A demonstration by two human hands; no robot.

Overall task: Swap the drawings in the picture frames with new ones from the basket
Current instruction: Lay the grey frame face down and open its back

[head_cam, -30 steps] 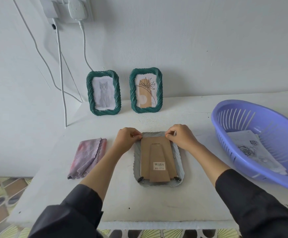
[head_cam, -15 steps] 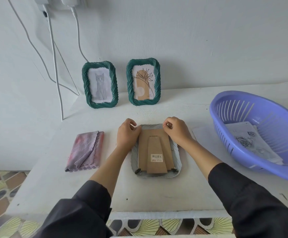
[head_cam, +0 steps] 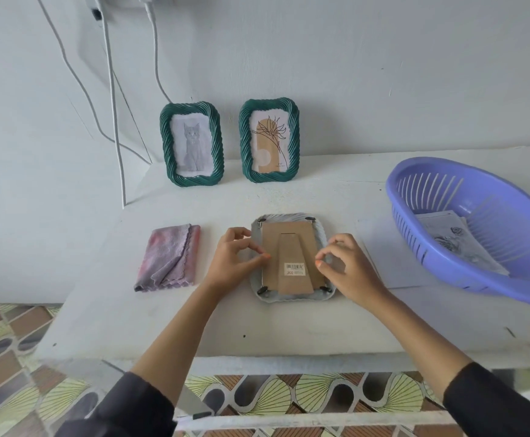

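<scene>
Pale frame (head_cam: 290, 298) face down at centre of white table (head_cam: 288, 329), cardboard backing (head_cam: 288, 244) up, stand flap with barcode sticker along its middle. Small black clips at all four corners; whether turned clear of the backing, too small to tell.

Left hand (head_cam: 235, 260) at 9 o'clock edge of backing, thumb and forefinger pinched close together at the cardboard edge; gripping it or only touching, cannot tell. Right hand (head_cam: 348, 266) at 3 o'clock edge, thumb and fingertip near meeting, likewise cannot tell if clamped on anything.

Handling, by judgement: backing light, thin, bends easily; best lifted by a long edge or by the stand flap. Frame itself likely rigid but glazed, so fragile; keep flat.

Two green frames (head_cam: 191, 145) upright at 12 o'clock against wall. Purple basket (head_cam: 446, 247) at 3 o'clock, drawings (head_cam: 456, 241) inside. Folded cloth (head_cam: 169, 257) at 9 o'clock.

Against the frame a second back: both hands then at 12 o'clock corners of the backing, over the top clips; now lower, at mid-sides. Top clips now exposed. Camera further back, more floor showing.
</scene>
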